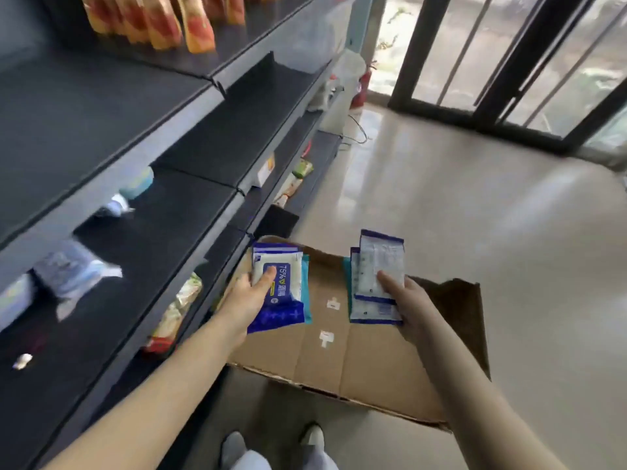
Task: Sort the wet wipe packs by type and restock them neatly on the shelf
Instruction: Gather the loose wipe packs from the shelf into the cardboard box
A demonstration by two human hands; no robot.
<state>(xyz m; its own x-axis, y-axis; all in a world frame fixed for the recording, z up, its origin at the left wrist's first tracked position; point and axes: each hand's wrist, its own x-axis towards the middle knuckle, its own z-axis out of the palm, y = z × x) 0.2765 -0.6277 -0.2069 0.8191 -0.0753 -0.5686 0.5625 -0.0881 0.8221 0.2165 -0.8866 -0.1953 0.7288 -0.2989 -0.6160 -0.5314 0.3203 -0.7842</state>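
To the left of your left hand [249, 300] runs the dark grey metal shelving unit [163, 218], with a few blurred pale blue packs [73, 269] on the tier level with that hand and orange-and-green packs [176, 310] one tier lower. Beneath both hands lies the opened-out brown cardboard box [332, 361]. Your left hand grips a stack of blue-and-white wet wipe packs [288, 279], printed face up. Its thumb is pressed on the top label, and a teal-edged pack [307, 290] peeps out on the side toward your other hand. Your right hand [412, 300] holds a second stack of white-backed wet wipe packs [380, 262], back sides up. These are fanned out of line, thumb across the front, and a teal edge shows on the side nearest your left hand. The fingers under each stack are hidden. Expect these packs to be soft and squashy, with some heft from the damp filling. The glossy film will likely let one slide over another, and the fanned stack looks the likelier to slip. Hold each stack across its plump middle, thumb above and fingers below, rather than by the thin crimped ends. Keep your thumb off the edge of the resealable label so it does not peel. Each hand seems to carry mixed types, so the teal ones probably want separating before anything goes on a tier.
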